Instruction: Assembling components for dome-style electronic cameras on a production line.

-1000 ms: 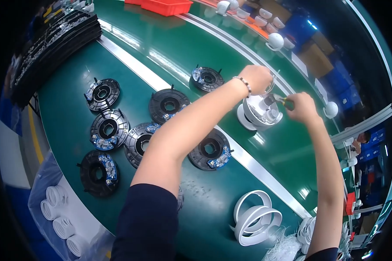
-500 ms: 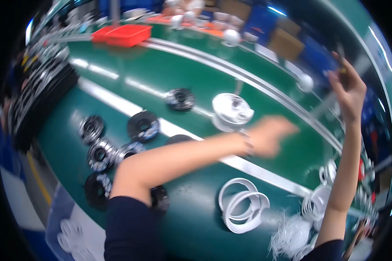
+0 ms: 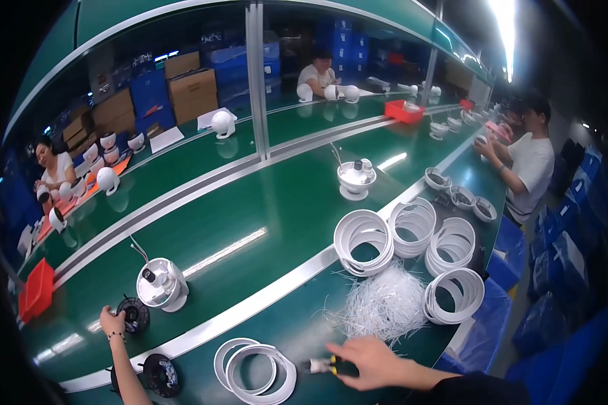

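Observation:
At the lower left, my left hand point(image 3: 113, 321) closes its fingers at the edge of a black ring-shaped part point(image 3: 135, 314) lying on the green conveyor. Right beside that part stands a white dome-shaped housing point(image 3: 161, 283) with wires sticking up. My right hand point(image 3: 368, 362) is wrapped round small pliers point(image 3: 325, 365) with yellow and black handles, their jaws pointing left. Two white plastic rings point(image 3: 263, 374) lie overlapping just left of the pliers. Beyond my right hand is a heap of thin white plastic strips point(image 3: 385, 302).
Several stacks of white rings point(image 3: 363, 243) stand around the heap. Another black part point(image 3: 161, 375) lies near my left forearm. A second white housing point(image 3: 356, 179) sits farther along the conveyor. Red trays point(image 3: 403, 113) and metal posts point(image 3: 255, 81) stand beyond. A co-worker point(image 3: 523, 158) sits at right.
My view has swung to the right. My left hand has come from mid-reach over the conveyor to the black part. My right hand has dropped from raised to low over the bench with the pliers.

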`<state>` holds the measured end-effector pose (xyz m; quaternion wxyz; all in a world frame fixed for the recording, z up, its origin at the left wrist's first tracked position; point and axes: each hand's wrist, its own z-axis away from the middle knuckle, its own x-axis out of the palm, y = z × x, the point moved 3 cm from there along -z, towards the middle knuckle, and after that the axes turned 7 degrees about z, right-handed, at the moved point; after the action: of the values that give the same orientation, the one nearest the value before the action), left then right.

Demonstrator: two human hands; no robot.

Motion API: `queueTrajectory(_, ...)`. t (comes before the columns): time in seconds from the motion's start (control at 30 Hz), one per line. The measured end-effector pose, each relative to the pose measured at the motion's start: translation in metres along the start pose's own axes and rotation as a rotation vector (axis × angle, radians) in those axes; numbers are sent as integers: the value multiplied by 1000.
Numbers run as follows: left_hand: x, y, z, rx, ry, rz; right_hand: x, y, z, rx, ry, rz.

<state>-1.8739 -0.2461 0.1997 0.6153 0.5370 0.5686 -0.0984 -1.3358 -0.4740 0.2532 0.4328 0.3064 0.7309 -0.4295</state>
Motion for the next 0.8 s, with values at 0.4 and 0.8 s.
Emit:
queueTrajectory(0.4, -59, 77, 79, 627, 278, 293, 36, -14, 49, 43, -308, -3)
queueTrajectory(0.8, -101, 112, 294, 255, -158, 838, 30, 29, 40, 123, -187, 76)
